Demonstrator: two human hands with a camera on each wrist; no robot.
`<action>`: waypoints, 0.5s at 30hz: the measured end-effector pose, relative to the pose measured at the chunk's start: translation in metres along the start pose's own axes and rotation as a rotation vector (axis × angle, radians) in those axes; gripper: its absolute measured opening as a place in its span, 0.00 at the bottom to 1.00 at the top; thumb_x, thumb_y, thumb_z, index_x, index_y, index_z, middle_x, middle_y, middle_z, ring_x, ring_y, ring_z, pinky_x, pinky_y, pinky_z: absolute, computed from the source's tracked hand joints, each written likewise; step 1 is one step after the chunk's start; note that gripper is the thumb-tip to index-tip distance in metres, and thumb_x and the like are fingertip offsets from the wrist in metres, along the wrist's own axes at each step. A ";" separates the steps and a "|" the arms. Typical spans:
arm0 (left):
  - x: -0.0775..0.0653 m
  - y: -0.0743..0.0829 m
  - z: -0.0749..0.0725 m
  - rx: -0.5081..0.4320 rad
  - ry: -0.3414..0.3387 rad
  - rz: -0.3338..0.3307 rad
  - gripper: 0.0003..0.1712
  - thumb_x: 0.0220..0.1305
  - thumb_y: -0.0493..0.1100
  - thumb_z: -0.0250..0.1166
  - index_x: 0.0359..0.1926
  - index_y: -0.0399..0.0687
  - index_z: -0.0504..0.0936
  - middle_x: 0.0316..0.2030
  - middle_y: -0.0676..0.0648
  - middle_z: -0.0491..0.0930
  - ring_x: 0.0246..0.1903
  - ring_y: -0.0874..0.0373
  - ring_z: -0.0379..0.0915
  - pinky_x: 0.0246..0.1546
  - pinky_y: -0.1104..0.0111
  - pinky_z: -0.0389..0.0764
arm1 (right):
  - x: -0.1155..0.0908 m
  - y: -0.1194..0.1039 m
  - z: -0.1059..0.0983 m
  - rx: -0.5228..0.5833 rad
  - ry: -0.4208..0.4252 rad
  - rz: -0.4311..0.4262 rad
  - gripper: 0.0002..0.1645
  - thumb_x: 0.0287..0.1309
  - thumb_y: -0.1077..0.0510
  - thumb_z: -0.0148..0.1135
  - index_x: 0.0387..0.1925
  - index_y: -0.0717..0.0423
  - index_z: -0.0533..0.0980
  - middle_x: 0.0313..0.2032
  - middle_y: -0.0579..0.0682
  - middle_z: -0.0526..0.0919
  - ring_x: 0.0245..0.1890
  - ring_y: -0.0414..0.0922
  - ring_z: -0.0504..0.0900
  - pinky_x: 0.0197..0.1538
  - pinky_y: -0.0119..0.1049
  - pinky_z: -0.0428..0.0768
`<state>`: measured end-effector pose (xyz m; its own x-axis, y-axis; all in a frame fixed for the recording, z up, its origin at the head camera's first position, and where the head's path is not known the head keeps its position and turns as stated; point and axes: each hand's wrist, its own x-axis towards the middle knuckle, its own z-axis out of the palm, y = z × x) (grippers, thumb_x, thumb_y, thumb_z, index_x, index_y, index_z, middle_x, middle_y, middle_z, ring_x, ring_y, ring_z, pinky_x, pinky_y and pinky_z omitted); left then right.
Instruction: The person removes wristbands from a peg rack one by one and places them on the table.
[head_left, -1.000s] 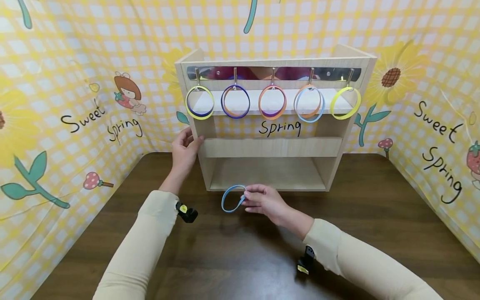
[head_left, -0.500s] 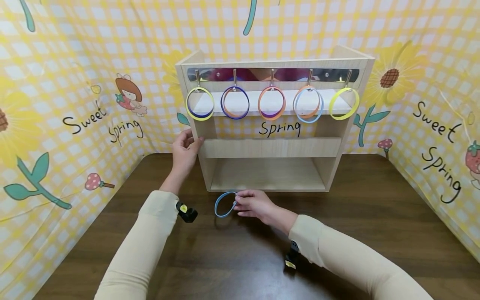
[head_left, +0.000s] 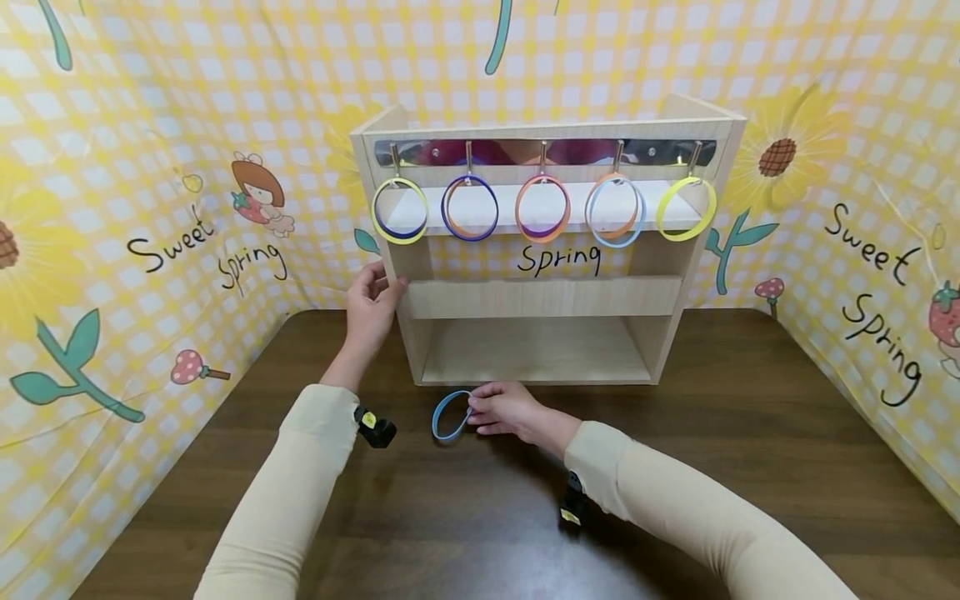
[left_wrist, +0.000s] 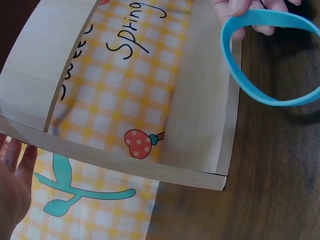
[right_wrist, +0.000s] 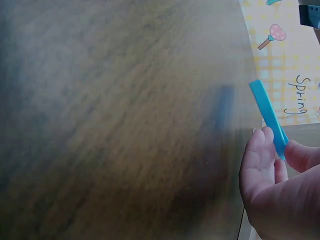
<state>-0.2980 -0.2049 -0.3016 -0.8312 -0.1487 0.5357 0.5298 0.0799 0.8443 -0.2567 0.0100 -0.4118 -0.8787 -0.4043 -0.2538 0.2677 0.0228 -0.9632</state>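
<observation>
A light blue silicone wristband (head_left: 435,421) is pinched between the thumb and fingers of my right hand (head_left: 512,412), low in front of the shelf's base. In the left wrist view the wristband (left_wrist: 241,80) shows as a wide loop; in the right wrist view the wristband (right_wrist: 266,108) is seen edge-on. My left hand (head_left: 369,315) grips the left side panel of the pale wooden shelf (head_left: 540,298), thumb in front, fingers partly hidden behind. Along the top, wristbands hang from several hooks: yellow with dark blue, dark blue (head_left: 497,212) with orange, orange with purple, light blue (head_left: 642,218) with orange, yellow (head_left: 711,218).
The shelf stands on a dark brown wooden table (head_left: 450,533) with a shiny metal strip (head_left: 506,152) carrying the hooks. Yellow checked cloth (head_left: 150,100) with flowers and lettering surrounds the table at the back and sides.
My right hand has moved down and to the left with the light blue wristband, which has tipped more upright. My left hand stays on the shelf's side panel.
</observation>
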 end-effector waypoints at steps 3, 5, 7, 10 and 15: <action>0.000 0.000 0.001 0.005 -0.003 -0.003 0.22 0.63 0.31 0.62 0.56 0.25 0.72 0.49 0.36 0.75 0.44 0.61 0.75 0.40 0.72 0.77 | 0.003 0.001 0.000 -0.011 0.017 0.013 0.18 0.66 0.65 0.57 0.54 0.71 0.72 0.33 0.54 0.83 0.35 0.47 0.84 0.40 0.42 0.82; 0.000 0.001 0.001 0.009 -0.004 -0.008 0.22 0.63 0.31 0.62 0.56 0.25 0.72 0.49 0.37 0.75 0.44 0.61 0.75 0.40 0.72 0.77 | 0.005 0.003 -0.001 -0.015 0.027 0.020 0.17 0.66 0.65 0.57 0.53 0.71 0.72 0.33 0.54 0.82 0.36 0.47 0.84 0.40 0.42 0.82; 0.000 0.001 0.001 0.011 -0.006 -0.015 0.22 0.63 0.32 0.62 0.56 0.25 0.72 0.49 0.36 0.75 0.44 0.61 0.75 0.40 0.72 0.77 | 0.006 0.003 -0.001 -0.019 0.032 0.025 0.17 0.66 0.65 0.57 0.54 0.71 0.72 0.32 0.53 0.82 0.36 0.48 0.85 0.39 0.42 0.83; 0.000 0.002 0.000 0.011 -0.013 -0.021 0.22 0.63 0.31 0.61 0.56 0.25 0.71 0.51 0.31 0.73 0.44 0.61 0.75 0.40 0.72 0.76 | 0.007 0.005 0.000 -0.025 0.035 0.029 0.17 0.66 0.66 0.57 0.53 0.71 0.72 0.32 0.54 0.81 0.36 0.48 0.85 0.38 0.42 0.83; 0.000 0.003 -0.001 0.020 -0.017 -0.030 0.21 0.63 0.31 0.61 0.56 0.25 0.71 0.50 0.33 0.74 0.44 0.61 0.75 0.40 0.72 0.76 | 0.008 0.005 0.002 -0.068 0.048 0.018 0.15 0.64 0.67 0.59 0.50 0.71 0.73 0.37 0.59 0.83 0.34 0.48 0.84 0.37 0.42 0.83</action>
<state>-0.2965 -0.2056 -0.2995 -0.8496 -0.1350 0.5099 0.5011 0.0953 0.8601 -0.2610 0.0050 -0.4188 -0.8925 -0.3590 -0.2731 0.2573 0.0921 -0.9619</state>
